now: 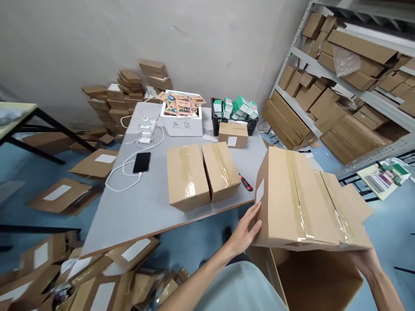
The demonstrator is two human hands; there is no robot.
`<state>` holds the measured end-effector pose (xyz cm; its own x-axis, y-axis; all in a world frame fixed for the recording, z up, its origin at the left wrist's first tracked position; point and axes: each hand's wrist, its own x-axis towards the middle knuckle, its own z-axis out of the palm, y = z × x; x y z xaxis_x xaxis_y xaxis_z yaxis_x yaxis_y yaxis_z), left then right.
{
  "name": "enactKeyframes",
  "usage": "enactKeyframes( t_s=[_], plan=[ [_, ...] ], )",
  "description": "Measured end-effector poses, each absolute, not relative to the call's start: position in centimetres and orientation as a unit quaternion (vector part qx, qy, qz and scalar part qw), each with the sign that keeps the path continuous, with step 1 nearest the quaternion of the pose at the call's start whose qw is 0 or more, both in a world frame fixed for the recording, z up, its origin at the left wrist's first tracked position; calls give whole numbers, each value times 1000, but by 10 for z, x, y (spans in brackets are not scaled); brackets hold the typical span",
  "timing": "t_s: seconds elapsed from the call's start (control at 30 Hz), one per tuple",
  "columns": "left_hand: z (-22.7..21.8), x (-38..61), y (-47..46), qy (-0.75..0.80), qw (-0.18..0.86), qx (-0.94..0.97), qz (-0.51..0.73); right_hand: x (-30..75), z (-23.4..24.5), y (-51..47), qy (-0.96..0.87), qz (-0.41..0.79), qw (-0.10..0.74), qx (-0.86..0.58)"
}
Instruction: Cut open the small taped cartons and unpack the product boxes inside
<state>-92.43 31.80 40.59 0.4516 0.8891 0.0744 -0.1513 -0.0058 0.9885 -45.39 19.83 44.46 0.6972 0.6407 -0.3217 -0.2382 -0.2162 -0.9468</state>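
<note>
My left hand [245, 230] presses on the left end of a row of taped cardboard boxes [284, 198], below a white label, with the thumb apart from the fingers. At the lower right end my right hand [368, 261] supports the same row, its fingers mostly hidden behind the cardboard. The boxes sit tightly side by side, tilted, with shiny clear tape along their tops. Beneath them is a large open cardboard box [319, 280], its inside dark. Two more taped boxes [188, 175] stand together on the grey table [152, 207]. Beside them lies a red and black utility knife [246, 182].
A white bin [181, 126] of printed packets and a black crate [215, 119] of green-white boxes stand at the table's back. A phone [142, 162] lies cabled at left. Discarded cartons [61, 194] cover the floor; a loaded shelf [353, 77] rises at right.
</note>
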Motion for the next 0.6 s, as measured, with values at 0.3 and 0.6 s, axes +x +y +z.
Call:
enactKeyframes(
  t_s=[0.3,0.6],
  plan=[
    [386,-892,472,443,592,531,413,-437,404,482,-160,515,554,-635],
    [355,-893,600,560,567,409,444,-484,319,707,-174,623,507,-570]
  ],
)
